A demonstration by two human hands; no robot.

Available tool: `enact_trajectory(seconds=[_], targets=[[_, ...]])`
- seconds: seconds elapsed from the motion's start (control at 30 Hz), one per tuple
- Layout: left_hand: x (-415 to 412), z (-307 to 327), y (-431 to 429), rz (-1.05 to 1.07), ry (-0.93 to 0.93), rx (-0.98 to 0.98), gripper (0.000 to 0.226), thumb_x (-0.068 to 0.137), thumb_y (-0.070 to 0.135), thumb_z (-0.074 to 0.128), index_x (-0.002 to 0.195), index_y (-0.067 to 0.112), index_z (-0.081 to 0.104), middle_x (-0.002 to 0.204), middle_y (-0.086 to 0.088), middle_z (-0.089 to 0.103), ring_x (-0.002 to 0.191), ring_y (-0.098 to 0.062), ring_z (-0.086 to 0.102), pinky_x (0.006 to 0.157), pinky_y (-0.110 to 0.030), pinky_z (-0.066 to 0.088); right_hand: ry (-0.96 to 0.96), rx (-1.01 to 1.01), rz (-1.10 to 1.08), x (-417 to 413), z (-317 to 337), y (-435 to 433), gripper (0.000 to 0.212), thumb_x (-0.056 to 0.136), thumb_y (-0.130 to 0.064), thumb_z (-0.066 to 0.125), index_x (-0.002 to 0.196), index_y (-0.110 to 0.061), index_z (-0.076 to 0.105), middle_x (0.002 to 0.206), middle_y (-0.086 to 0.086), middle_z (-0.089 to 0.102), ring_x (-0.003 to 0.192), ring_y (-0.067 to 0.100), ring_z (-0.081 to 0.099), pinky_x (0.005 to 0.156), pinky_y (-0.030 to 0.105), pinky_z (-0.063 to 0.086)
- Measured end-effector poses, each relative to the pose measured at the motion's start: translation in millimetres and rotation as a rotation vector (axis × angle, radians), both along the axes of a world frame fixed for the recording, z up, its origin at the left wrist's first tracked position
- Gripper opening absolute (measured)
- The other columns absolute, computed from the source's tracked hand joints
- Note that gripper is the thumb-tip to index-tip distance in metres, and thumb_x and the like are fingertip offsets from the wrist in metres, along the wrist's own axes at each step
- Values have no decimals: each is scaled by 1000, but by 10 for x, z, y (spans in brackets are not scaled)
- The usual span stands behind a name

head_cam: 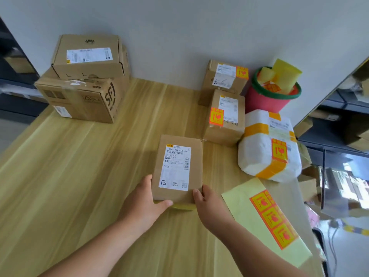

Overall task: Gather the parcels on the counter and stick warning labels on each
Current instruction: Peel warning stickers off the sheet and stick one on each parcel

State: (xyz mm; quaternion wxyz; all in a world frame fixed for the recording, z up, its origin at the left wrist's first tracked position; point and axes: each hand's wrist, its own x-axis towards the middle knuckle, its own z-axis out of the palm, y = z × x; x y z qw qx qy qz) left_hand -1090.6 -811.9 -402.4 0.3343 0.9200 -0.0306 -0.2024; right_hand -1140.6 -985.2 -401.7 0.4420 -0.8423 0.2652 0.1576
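Note:
A small brown cardboard parcel [177,166] with a white shipping label lies in the middle of the wooden counter [79,176]. My left hand [145,198] grips its near left corner and my right hand [207,204] grips its near right corner. No orange sticker shows on it. A pale yellow backing sheet [265,218] with three orange fragile labels lies to the right. Two brown boxes [225,116] [225,76] and a white wrapped parcel [267,144] at the back right each carry an orange label.
Two larger cartons are stacked at the back left: an SF box [79,98] with another box [89,56] on top. A red bucket [273,94] with yellow sheets stands by the wall. Shelving stands past the counter's right edge.

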Motion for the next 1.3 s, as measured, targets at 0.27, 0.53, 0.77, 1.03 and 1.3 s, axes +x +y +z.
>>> enact_trajectory(seconds=[0.27,0.53,0.77,1.03,1.3], targets=[[-434,189,-333,-159,-239,204,103,83,54,58,150,21,-12,159,-1,-15,146,-18,-9,117,-36,5,-46,26,-152,-479,65,-494,41,99,-36,43,120,-5,58,117,14,64,111,31,57,95,39,44],[-915,82,-1287,-768,-317,350,76,95,50,39,152,25,-5,160,5,-10,146,-16,-15,116,-37,-10,73,-362,-380,-1244,-340,-1536,41,93,-35,54,129,-14,53,130,10,54,114,31,53,90,37,45],[-1175,-366,-1977,-1040,-112,495,75,96,51,38,152,22,-2,160,1,-11,146,-21,-14,119,-42,-5,167,-483,-520,-1647,-808,-2180,65,84,-51,60,134,-12,42,140,7,42,130,29,40,104,44,37],[-1611,-551,-2242,-1205,-44,541,74,93,56,39,152,25,7,160,2,-9,147,-22,-10,119,-43,-1,179,-214,-673,-2093,-897,-2388,32,82,-44,65,95,-19,51,94,-3,62,88,20,61,77,38,53],[-1430,7,-2490,-999,-235,314,74,93,44,50,152,26,9,160,2,4,147,-19,0,119,-40,7,-58,-180,-580,-2313,-308,-2496,17,91,-14,55,78,-23,60,80,-2,61,78,20,60,71,44,57]])
